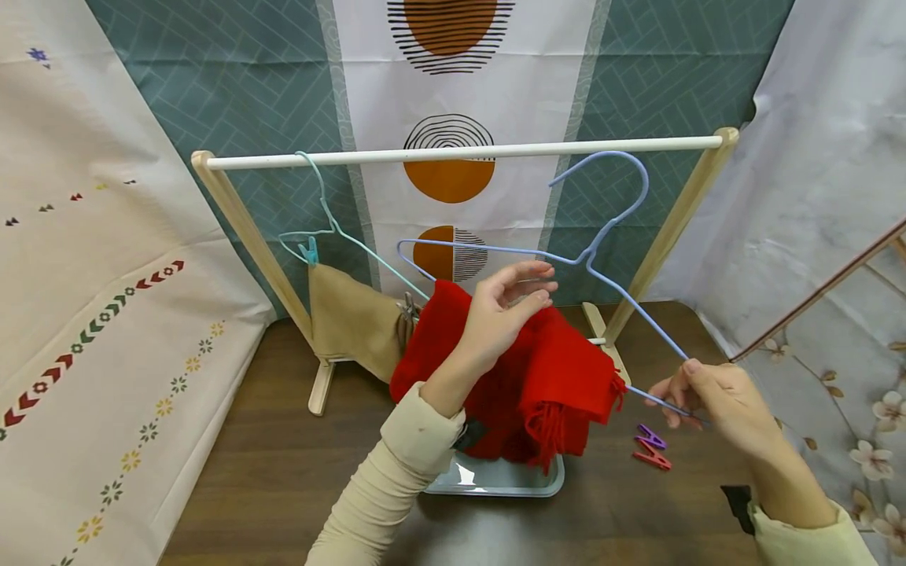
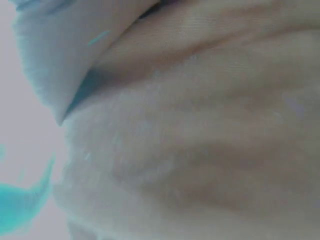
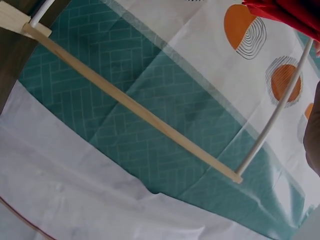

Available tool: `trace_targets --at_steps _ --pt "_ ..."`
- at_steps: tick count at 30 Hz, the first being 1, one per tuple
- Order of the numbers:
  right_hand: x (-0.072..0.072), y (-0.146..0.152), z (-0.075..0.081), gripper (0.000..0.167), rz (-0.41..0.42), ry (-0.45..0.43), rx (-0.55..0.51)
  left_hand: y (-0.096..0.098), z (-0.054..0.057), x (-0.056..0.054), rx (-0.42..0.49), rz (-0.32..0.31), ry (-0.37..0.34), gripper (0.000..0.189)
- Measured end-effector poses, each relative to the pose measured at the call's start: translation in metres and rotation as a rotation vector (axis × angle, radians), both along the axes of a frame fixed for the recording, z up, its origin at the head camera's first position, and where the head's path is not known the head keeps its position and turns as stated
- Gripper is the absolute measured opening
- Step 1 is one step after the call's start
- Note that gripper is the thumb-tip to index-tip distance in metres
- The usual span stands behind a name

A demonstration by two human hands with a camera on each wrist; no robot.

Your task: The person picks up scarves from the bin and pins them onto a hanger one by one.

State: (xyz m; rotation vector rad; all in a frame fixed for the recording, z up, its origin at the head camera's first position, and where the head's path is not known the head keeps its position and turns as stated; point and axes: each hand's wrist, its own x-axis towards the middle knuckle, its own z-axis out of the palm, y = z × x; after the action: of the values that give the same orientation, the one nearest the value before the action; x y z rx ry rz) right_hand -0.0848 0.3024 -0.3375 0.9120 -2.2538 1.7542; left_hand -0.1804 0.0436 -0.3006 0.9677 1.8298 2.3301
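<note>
My right hand (image 1: 729,409) grips the right corner of a periwinkle-blue clothes hanger (image 1: 589,253), thumb on the wire. The hanger is tilted in front of the rack, and its hook overlaps the white rail in the head view. A red fringed scarf (image 1: 566,354) hangs folded over the lower bar. My left hand (image 1: 499,318) is raised in front of the scarf, fingers loosely extended with nothing visible between them. In the right wrist view, part of the scarf (image 3: 285,14) shows at the top right. The left wrist view is filled by blurred skin.
A wooden drying rack with a white rail (image 1: 460,153) stands behind. On its left, a mint hanger (image 1: 336,228) bears a khaki cloth (image 1: 357,314) held by a blue clip (image 1: 309,251). A grey tray (image 1: 495,489) sits below the scarf; purple (image 1: 651,436) and red (image 1: 653,456) clothespins lie right.
</note>
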Motion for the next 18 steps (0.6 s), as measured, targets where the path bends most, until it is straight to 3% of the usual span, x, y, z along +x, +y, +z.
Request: trace_targets --at_steps 4,9,14,18 --pt "-0.003 0.004 0.004 0.044 0.023 -0.023 -0.011 -0.019 -0.007 0.010 -0.005 -0.016 0.057 0.034" --pt "-0.008 0.009 0.016 0.044 0.072 -0.049 -0.012 -0.033 -0.024 0.023 -0.114 0.048 0.181 0.036" --pt "-0.014 0.017 0.032 0.043 0.139 -0.075 -0.023 -0.031 -0.040 0.036 -0.232 0.041 0.344 0.043" --pt "-0.018 0.022 0.044 0.045 0.127 -0.086 0.003 -0.024 -0.047 0.047 -0.305 -0.007 0.388 0.058"
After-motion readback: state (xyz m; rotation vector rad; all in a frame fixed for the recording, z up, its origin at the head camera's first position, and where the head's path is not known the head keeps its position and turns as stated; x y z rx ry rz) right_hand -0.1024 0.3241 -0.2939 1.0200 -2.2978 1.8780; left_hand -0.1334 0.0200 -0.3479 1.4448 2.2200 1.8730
